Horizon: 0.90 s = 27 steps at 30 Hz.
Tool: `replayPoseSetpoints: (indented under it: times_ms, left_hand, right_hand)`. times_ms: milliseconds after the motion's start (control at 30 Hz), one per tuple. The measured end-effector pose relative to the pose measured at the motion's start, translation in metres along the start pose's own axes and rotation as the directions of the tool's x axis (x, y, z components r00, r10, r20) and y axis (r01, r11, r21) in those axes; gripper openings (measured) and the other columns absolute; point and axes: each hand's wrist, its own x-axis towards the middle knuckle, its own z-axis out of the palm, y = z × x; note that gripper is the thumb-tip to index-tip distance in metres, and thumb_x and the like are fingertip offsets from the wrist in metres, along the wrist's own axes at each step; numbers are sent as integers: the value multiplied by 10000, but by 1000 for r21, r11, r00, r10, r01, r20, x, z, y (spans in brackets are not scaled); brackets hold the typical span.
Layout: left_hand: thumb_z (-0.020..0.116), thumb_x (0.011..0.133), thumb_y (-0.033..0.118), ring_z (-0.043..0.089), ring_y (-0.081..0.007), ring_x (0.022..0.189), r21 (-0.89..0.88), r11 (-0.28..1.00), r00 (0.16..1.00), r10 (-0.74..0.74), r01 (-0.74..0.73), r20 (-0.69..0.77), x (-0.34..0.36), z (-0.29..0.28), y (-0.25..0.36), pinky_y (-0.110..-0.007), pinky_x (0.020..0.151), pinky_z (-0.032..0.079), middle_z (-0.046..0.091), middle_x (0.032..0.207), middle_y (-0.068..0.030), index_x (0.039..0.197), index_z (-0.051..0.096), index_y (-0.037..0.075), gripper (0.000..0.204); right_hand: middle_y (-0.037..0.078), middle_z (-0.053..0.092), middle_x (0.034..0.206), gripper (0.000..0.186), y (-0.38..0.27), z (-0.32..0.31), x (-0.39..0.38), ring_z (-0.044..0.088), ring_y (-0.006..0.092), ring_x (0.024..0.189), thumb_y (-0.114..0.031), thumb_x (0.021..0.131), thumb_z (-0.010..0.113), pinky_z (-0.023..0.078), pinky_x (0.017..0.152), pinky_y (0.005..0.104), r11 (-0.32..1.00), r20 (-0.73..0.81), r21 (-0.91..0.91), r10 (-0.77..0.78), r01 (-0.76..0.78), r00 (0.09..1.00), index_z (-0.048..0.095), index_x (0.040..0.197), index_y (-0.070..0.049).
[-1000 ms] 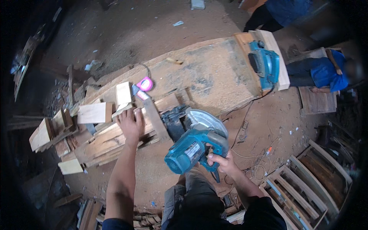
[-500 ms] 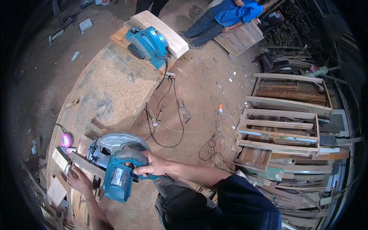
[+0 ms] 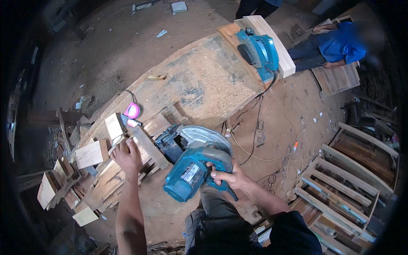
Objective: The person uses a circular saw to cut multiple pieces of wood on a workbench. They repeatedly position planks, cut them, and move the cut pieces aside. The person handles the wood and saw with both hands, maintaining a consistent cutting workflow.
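Observation:
My right hand (image 3: 227,177) grips the handle of a teal circular saw (image 3: 182,176), held over the front part of the workbench (image 3: 212,59). The saw's base lies beside a narrow wooden strip (image 3: 153,151) on stacked planks (image 3: 110,189). My left hand (image 3: 126,155) rests on the wood left of that strip, fingers bent over it. Light wooden blocks (image 3: 91,155) lie around this hand. Beyond it are a pink tape measure (image 3: 133,111) and a small grey-handled tool (image 3: 127,121), partly lying by the strip.
A teal electric planer (image 3: 263,55) stands on boards at the bench's far end. A person in blue (image 3: 335,46) reclines on wooden panels at right; another person's legs (image 3: 250,8) show behind. Cords (image 3: 255,144) cross the dirt floor. Wooden frames (image 3: 344,187) are stacked at lower right.
The view swung right half a second ago and has swung back, now sitting slightly lower on the bench than a second ago. Both hands keep their places on the saw and wood.

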Motion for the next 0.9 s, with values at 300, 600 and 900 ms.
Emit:
replayPoseSetpoints:
  times_ms: [300,600,900]
  left_hand:
    - [590,999,395,591,-371,1074,-2,999,998,-49,49,46,-4,-2,4,-537,1050,350,686,1064,-182,1062,748,73,365]
    - [584,999,422,596,-365,1064,22,997,996,-70,68,64,-2,-5,5,-549,1086,337,680,1048,-166,1090,758,94,382]
    - [612,983,436,591,-332,1055,22,997,995,-81,79,58,-3,-4,2,-512,1072,353,682,1039,-139,1099,766,114,375]
  right_hand:
    - [22,587,807,327,-3,-3,-2,589,112,647,-34,944,707,465,600,294,999,-4,40,23,-23,1000,602,1252,-3]
    - [47,596,782,267,-1,-2,2,588,145,632,-21,888,739,488,591,318,999,-19,24,26,-25,999,568,1093,-10]
    - [53,593,787,281,-12,4,7,594,156,637,-27,875,747,489,605,324,996,-16,62,60,-59,998,568,1091,-14]
